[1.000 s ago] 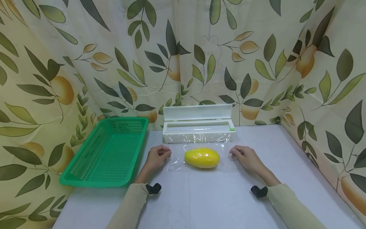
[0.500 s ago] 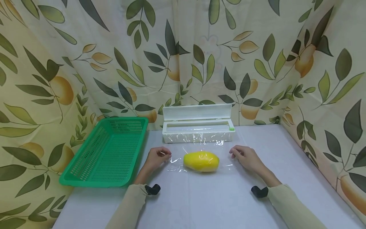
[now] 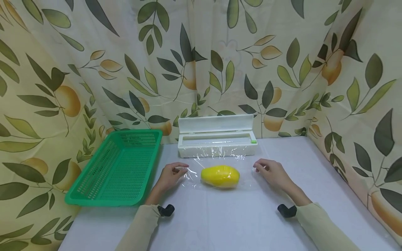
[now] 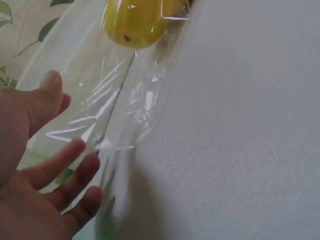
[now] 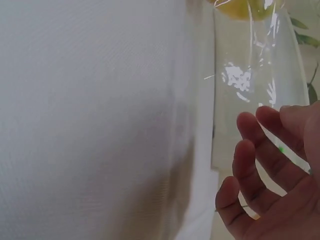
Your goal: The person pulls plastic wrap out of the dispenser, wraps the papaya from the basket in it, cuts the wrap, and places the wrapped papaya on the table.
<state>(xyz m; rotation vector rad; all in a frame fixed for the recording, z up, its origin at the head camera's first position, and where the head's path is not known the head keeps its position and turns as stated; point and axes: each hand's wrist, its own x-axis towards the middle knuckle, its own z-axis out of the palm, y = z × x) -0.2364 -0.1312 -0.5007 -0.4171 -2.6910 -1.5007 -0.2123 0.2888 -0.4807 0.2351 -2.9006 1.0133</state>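
Note:
A yellow oblong fruit, like a papaya (image 3: 220,176), lies at the middle of the table under clear cling film (image 3: 192,176). My left hand (image 3: 171,175) is at the film's left end. In the left wrist view its thumb stands apart from the spread fingers (image 4: 82,172), with nothing between them, and the film's loose end lies just beyond. At the film's right end is my right hand (image 3: 272,172). Its fingers (image 5: 245,165) are bent in the right wrist view, thumb and index tips close together at the film; I cannot tell whether they pinch it.
Behind the fruit stands a white cling film dispenser (image 3: 217,150) with its lid (image 3: 216,123) raised and a green slider (image 3: 253,142) at the right. A green perforated basket (image 3: 144,181) is to the left. Leaf-patterned curtains (image 3: 216,52) enclose the white table (image 3: 220,223).
The wrapped fruit has shifted slightly toward me and left. My left thumb and fingers have spread apart. The right hand has moved only a little to the right.

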